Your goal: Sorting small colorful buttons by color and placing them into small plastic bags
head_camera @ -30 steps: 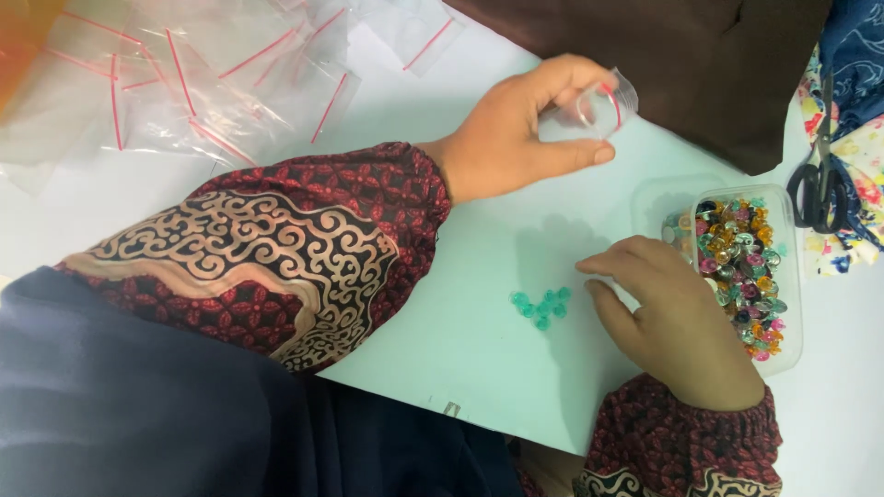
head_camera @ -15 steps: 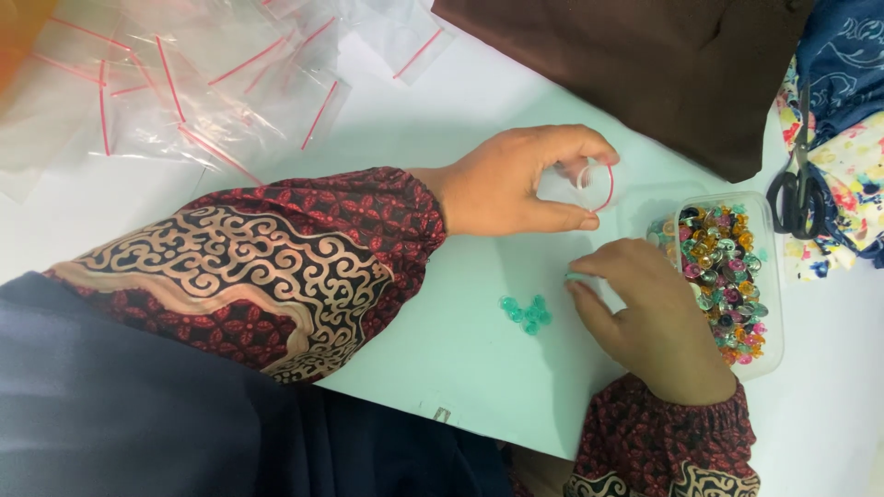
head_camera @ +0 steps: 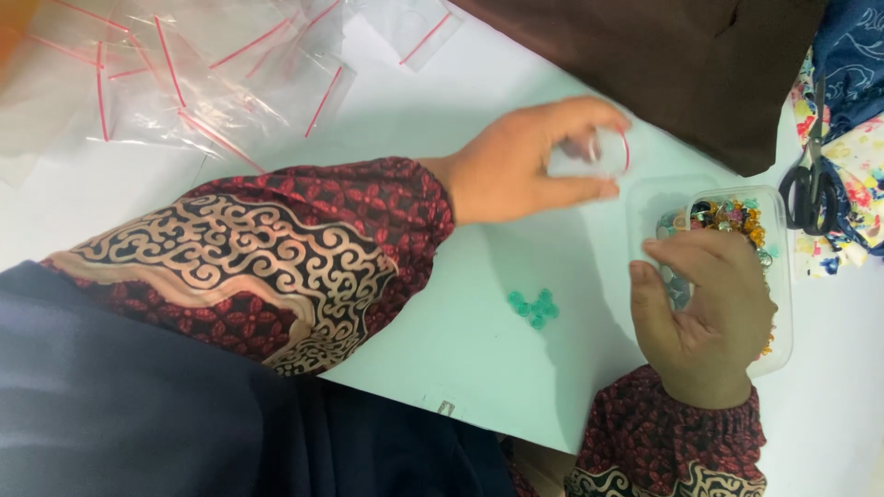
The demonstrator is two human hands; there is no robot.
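Left hand | pinches small bag (blurred) | red-striped mouth rightward

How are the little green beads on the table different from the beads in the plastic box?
The green beads are all one colour, a blue-green; the beads in the box are mixed colours. The green beads lie loose on the bare white table in a small cluster of few; the boxed ones fill a clear plastic box. No hand touches the green beads, while the right hand rests over the box. Both sets are small and shiny.
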